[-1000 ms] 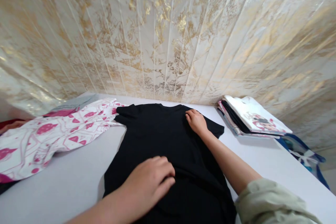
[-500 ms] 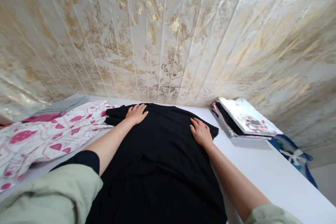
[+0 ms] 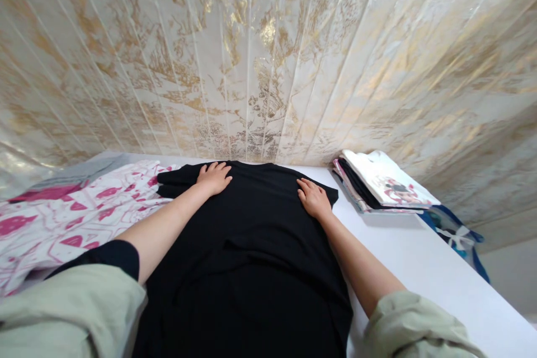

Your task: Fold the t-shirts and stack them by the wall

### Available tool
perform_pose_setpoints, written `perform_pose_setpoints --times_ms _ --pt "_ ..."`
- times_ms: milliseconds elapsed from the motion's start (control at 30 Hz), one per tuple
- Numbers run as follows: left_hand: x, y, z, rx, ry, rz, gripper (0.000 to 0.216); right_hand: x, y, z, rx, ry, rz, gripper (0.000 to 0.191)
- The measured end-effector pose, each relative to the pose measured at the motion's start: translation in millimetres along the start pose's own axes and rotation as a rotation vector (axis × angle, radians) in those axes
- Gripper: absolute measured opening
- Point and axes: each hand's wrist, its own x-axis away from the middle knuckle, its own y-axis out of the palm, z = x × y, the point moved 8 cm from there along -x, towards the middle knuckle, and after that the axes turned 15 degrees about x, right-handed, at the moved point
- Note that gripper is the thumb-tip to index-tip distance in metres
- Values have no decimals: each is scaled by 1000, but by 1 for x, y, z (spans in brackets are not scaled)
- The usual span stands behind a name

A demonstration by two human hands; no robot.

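A black T-shirt (image 3: 255, 218) lies spread across the white table, its collar end towards the curtain and its lower part running out of view at the bottom. My left hand (image 3: 213, 178) rests flat on its left shoulder, fingers apart, beside the left sleeve. On the right shoulder lies my right hand (image 3: 313, 197), palm down with the fingers stretched out, near the right sleeve. Neither hand grips anything. Some folds cross the middle of the shirt.
A stack of folded clothes (image 3: 390, 182), a white printed one on top, sits at the back right of the table (image 3: 390, 251). Beyond that edge is a blue clear bag (image 3: 457, 235). White-and-pink patterned cloth (image 3: 84, 218) lies left. A gold-patterned curtain (image 3: 251, 67) hangs behind.
The whole view has shifted slightly, so everything appears a little further left. Both hands stay flat on the black T-shirt in nearly the same places.
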Motion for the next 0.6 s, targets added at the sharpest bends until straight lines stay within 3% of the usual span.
perform_pose_setpoints --times_ms 167,267,400,600 --pt "32 38 84 80 240 -91 52 2 -7 4 -14 37 66 34" --pt "53 63 111 114 298 -101 52 6 -11 12 38 135 79 27" --pt "65 70 115 114 343 -29 53 11 -17 21 106 284 97 28" --pt "66 65 113 156 406 -66 49 8 -13 20 29 259 64 28"
